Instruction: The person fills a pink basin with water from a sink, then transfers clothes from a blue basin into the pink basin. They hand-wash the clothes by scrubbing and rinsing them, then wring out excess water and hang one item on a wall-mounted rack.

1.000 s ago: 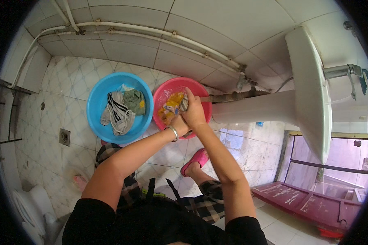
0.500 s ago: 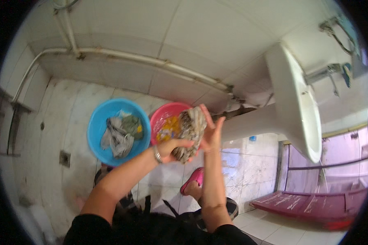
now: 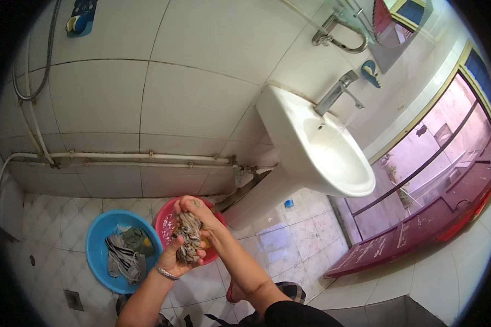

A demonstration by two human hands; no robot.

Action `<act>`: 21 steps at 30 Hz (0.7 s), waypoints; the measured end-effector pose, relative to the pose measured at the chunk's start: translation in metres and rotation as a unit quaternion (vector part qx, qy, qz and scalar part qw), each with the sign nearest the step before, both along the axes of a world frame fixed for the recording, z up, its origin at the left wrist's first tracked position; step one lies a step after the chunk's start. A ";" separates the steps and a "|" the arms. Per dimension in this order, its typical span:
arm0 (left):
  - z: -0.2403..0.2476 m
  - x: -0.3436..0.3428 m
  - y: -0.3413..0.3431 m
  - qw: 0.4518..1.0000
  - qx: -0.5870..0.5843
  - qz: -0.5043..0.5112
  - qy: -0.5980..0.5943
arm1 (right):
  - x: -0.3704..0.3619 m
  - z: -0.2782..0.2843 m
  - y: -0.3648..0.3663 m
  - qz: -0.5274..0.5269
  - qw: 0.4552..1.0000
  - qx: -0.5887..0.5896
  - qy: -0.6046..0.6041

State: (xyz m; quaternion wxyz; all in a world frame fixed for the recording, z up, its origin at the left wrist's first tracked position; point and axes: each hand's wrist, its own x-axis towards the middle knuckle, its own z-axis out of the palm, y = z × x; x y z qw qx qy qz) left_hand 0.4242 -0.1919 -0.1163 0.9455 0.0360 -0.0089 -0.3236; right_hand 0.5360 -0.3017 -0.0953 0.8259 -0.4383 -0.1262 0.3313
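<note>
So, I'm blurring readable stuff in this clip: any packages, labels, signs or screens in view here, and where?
Blue panel: top left on the wall tiles, rectangular, dark blue with small pale marks, a yellow-and-white object beside it.
Small blue item: on the floor tiles beside the washbasin pedestal, too small to tell whether it is a package.
No signs or screens are visible.
</note>
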 end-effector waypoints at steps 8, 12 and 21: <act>-0.010 0.020 -0.003 0.976 0.211 -0.038 0.026 | 0.020 0.012 0.007 0.076 0.923 -0.332 -0.180; -0.007 0.015 -0.011 0.948 0.314 -0.016 0.041 | 0.018 0.004 0.014 0.080 0.796 -0.476 -0.365; -0.079 0.026 -0.063 0.857 0.494 0.144 -0.034 | -0.001 -0.018 0.008 0.112 0.584 -0.610 -0.524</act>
